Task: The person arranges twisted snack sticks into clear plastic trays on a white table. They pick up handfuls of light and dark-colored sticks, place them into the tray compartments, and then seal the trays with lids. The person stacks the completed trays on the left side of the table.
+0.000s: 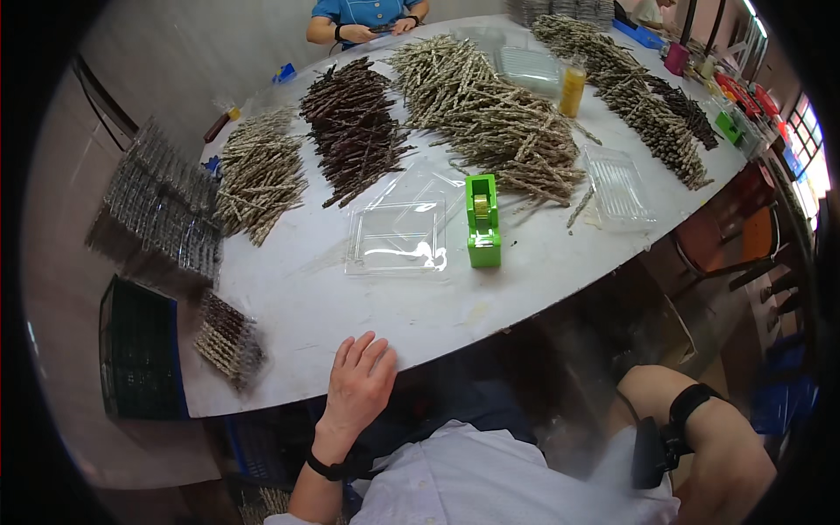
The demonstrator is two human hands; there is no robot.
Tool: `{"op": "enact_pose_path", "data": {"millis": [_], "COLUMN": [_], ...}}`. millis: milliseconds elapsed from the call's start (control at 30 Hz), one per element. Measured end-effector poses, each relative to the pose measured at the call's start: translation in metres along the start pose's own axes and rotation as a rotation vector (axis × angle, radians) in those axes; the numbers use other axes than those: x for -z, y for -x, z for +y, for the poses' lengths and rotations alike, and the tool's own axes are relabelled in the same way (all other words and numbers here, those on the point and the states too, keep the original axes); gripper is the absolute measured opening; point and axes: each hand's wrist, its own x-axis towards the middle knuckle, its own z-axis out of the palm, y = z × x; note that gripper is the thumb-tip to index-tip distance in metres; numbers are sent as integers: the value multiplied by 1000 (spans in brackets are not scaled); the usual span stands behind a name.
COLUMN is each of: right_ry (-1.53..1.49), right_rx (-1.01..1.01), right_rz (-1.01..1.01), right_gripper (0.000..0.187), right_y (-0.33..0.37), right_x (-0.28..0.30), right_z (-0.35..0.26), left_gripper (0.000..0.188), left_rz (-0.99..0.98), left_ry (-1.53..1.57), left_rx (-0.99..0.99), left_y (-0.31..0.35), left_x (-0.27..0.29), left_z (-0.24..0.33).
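Note:
My left hand [360,385] is at the table's near edge, its fingers stretched out and holding nothing. Beyond its fingertips, a clear plastic tray or lid [398,236] lies flat on the white table [350,306]. Beside that stands a green tape dispenser [482,220] with a roll of yellowish tape. At lower right, my right arm [726,446] is bent and wears a black strap with a dark device. The right hand's fingers do not show. A clear pack of twisted brown and pale sticks [229,341] sits left of my left hand.
Piles of twisted sticks, pale [261,175], dark brown [354,127] and mixed [490,114], cover the far side. Clear trays are stacked at left [162,210]; another tray [619,188] lies at right. A dark green crate [140,350] stands left. A person in blue [367,10] sits opposite.

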Motion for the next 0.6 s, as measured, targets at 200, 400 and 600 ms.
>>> {"op": "enact_pose_path", "data": {"millis": [200,400,600], "right_ry": [227,1115,1561], "right_rx": [-338,-800,-869], "right_rz": [165,-109,-560], "right_gripper": [11,9,4], "right_y": [29,93,133], "right_x": [14,14,11], "right_z": [43,214,276], "left_gripper": [47,49,47], "left_rz": [-91,-80,-69], "left_ry": [66,54,72], "left_rx": [74,153,200], "left_y": [15,37,49], "left_x": [-2,4,12], "left_z": [8,16,11]}}
